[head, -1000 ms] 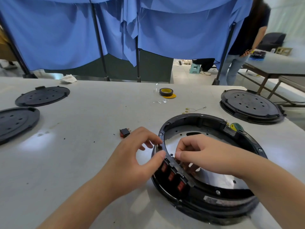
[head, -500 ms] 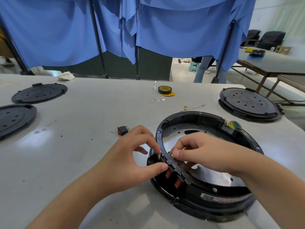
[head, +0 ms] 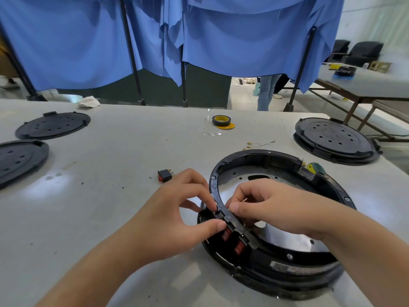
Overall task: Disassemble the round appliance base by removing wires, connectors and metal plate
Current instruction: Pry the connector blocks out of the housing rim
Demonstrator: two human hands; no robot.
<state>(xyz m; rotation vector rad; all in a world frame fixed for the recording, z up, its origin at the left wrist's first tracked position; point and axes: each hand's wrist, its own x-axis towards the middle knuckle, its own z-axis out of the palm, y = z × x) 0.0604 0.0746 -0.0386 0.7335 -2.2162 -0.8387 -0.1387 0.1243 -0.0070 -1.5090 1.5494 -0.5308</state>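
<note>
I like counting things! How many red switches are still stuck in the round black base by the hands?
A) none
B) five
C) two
C: two red switches show in the wall of the round base; one more switch lies loose on the table.

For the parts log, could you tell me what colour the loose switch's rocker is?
Red, on the black loose switch, head view.

Both forearms reach in from the near edge and meet over the black round plastic appliance base (head: 261,269). The left hand (head: 177,220) pinches its rim between curled forefinger and thumb. The right hand (head: 272,209) curls inside the ring, fingertips seemingly pinching something small, hidden there.
</note>
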